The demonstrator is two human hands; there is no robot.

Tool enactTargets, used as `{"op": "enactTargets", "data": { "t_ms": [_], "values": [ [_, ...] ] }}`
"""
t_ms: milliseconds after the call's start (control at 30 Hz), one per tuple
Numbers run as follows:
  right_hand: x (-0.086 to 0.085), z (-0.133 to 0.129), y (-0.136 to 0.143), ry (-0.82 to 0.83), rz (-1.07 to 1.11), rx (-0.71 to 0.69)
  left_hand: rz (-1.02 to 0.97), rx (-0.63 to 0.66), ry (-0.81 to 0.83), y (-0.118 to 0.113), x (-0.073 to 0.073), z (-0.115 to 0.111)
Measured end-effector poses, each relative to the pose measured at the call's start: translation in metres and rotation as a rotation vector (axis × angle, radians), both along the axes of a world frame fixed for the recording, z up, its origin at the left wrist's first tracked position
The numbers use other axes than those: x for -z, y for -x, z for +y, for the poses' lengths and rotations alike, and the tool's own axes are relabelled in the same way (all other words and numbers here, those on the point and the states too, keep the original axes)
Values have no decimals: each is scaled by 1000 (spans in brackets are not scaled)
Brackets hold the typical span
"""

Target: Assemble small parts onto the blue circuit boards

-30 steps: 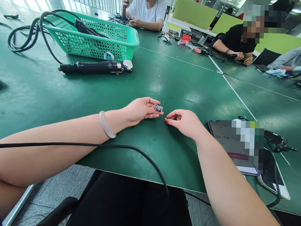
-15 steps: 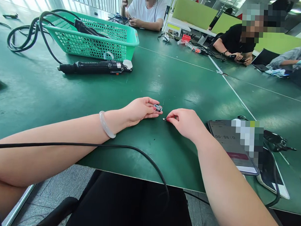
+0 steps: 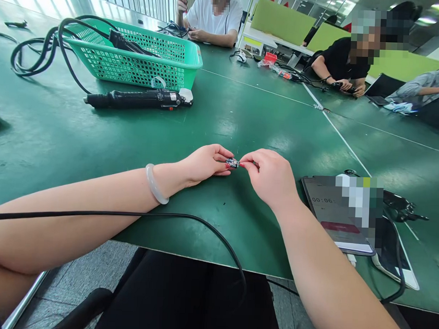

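Above the green table (image 3: 162,143), my left hand (image 3: 207,161) pinches a small dark part with silvery patches (image 3: 232,163) at its fingertips; its exact kind is too small to make out. My right hand (image 3: 267,173) is closed in a pinch at the right end of that part, its fingertips touching or almost touching it. The tiny silvery piece it holds is mostly hidden behind the fingers now. A pale bangle (image 3: 156,184) sits on my left wrist.
A green basket (image 3: 136,61) with cables stands at the back left, a black electric screwdriver (image 3: 135,99) before it. At right lie a phone showing a timer (image 3: 333,207) and a second device (image 3: 396,257). A black cable (image 3: 189,215) crosses my left forearm. People sit across the table.
My right hand has moved left and slightly up, bringing its tiny silvery piece to the dark part. My left hand has shifted only slightly and still holds the part.
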State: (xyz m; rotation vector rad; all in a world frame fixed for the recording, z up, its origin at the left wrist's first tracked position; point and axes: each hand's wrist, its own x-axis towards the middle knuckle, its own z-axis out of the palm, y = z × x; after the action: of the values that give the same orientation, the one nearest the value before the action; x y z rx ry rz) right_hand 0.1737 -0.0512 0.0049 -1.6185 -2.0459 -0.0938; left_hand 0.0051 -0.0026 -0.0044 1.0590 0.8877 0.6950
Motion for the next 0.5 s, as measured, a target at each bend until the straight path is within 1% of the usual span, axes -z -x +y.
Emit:
{"op": "enactTargets", "data": {
  "t_ms": [200, 500],
  "values": [
    [7, 3, 7, 5, -38, -25, 13, 29, 2, 1, -2, -1],
    [6, 2, 8, 22, -54, 4, 19, 31, -14, 1, -2, 0]
  ]
}}
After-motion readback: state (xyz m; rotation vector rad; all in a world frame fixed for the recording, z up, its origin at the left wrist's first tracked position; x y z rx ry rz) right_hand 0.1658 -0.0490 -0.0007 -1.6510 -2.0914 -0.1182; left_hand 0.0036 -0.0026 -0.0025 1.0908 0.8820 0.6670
